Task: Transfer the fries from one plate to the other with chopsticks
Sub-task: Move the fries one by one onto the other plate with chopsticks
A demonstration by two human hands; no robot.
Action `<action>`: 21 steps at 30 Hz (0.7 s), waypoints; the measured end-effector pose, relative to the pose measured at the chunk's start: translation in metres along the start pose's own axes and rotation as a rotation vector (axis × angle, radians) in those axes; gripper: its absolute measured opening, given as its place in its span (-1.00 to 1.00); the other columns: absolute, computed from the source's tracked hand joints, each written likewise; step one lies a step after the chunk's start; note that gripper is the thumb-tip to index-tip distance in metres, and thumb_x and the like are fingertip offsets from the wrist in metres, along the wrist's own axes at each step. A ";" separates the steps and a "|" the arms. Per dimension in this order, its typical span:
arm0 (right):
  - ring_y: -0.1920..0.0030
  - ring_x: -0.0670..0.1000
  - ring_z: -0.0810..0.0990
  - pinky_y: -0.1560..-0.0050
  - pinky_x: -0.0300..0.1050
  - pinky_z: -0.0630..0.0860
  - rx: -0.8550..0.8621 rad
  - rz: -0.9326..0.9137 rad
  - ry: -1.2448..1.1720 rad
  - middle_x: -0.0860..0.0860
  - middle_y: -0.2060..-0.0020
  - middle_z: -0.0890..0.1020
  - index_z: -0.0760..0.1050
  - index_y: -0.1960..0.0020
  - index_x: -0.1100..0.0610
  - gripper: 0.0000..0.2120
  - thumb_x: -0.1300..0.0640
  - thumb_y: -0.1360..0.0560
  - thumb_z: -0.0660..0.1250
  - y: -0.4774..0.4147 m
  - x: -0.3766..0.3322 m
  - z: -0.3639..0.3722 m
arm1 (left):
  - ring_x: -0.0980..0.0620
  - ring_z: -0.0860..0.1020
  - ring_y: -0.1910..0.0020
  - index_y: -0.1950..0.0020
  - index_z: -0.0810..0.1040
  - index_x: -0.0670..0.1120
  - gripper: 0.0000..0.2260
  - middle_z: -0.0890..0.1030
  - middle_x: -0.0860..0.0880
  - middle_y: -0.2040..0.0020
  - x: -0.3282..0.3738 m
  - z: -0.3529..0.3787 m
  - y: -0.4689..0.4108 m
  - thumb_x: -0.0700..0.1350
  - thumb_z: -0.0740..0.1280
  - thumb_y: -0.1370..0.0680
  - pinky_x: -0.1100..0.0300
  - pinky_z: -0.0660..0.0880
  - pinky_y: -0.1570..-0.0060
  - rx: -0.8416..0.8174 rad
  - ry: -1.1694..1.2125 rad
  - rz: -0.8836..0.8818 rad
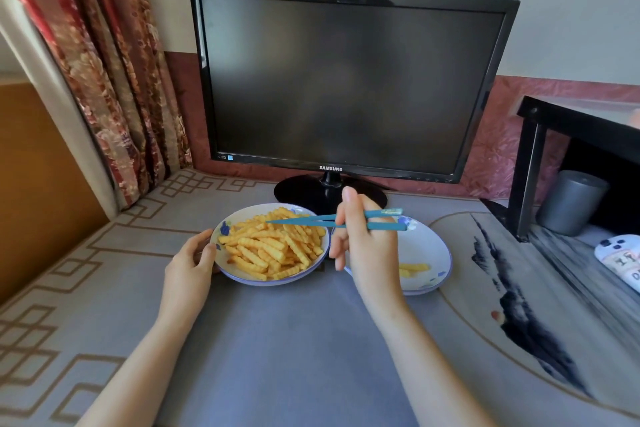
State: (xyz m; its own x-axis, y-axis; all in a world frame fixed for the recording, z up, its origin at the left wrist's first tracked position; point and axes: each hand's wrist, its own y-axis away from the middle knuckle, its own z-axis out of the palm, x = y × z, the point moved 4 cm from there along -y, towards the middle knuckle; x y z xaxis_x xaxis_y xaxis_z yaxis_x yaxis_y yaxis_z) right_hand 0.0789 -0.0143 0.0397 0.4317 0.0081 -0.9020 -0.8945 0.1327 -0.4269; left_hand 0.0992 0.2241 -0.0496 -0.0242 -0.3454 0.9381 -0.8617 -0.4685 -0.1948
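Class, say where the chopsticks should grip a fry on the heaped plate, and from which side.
Probably mid-length, across the narrow width of a top fry, coming from above and the right, as the chopsticks in the right hand point. It lies flat, uncovered; ridges aid grip.

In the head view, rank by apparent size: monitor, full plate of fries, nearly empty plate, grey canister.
1. the monitor, clearly largest
2. the full plate of fries and the nearly empty plate look alike; the right hand hides part of the latter, so unranked
3. the grey canister, smallest
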 end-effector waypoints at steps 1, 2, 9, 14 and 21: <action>0.57 0.11 0.34 0.55 -0.15 0.29 -0.009 -0.002 0.006 0.03 0.63 0.40 0.36 0.31 0.17 -0.61 0.01 -0.63 0.14 0.001 0.001 0.000 | -0.06 0.60 0.02 -0.30 0.51 -0.11 -0.72 0.61 -0.06 -0.09 -0.001 0.000 0.000 -0.20 0.18 -0.62 0.17 0.42 0.02 -0.003 0.003 0.000; 0.57 0.12 0.34 0.55 -0.15 0.29 -0.010 -0.003 0.008 0.03 0.63 0.40 0.36 0.32 0.17 -0.61 0.02 -0.63 0.14 0.001 0.000 -0.002 | -0.08 0.60 0.00 -0.30 0.51 -0.11 -0.72 0.62 -0.07 -0.10 -0.002 0.000 -0.001 -0.20 0.18 -0.62 0.16 0.42 0.01 -0.004 0.004 -0.002; 0.66 0.01 0.29 0.60 -0.30 0.20 0.140 0.024 -0.005 0.19 0.54 0.41 0.36 0.27 0.18 -0.64 0.00 -0.62 0.14 -0.005 -0.019 -0.051 | -0.07 0.60 -0.04 -0.31 0.51 -0.09 -0.73 0.61 -0.04 -0.10 -0.004 0.000 -0.002 -0.17 0.18 -0.62 0.18 0.43 0.01 -0.005 0.007 -0.014; 0.68 0.01 0.25 0.64 -0.31 0.15 0.220 0.028 0.078 0.09 0.66 0.38 0.36 0.31 0.16 -0.63 0.01 -0.62 0.15 -0.009 -0.019 -0.104 | -0.07 0.60 -0.01 -0.31 0.50 -0.10 -0.72 0.60 -0.04 -0.09 -0.003 0.001 -0.002 -0.18 0.18 -0.62 0.19 0.42 0.05 -0.002 -0.005 -0.013; 0.69 0.02 0.21 0.64 -0.32 0.12 0.258 0.041 0.236 0.09 0.69 0.39 0.36 0.30 0.17 -0.63 0.01 -0.62 0.13 -0.001 -0.023 -0.152 | -0.10 0.59 -0.08 -0.32 0.50 -0.09 -0.71 0.61 -0.07 -0.14 -0.007 0.000 -0.003 -0.15 0.18 -0.62 0.16 0.42 -0.03 -0.006 -0.019 -0.021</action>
State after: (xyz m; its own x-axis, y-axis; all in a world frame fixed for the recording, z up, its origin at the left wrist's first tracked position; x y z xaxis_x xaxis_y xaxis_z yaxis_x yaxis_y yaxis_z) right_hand 0.0523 -0.1652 0.0509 0.3302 -0.2067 -0.9210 -0.8386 0.3836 -0.3867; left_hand 0.1025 0.2277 -0.0552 0.0038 -0.3513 0.9363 -0.8649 -0.4711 -0.1733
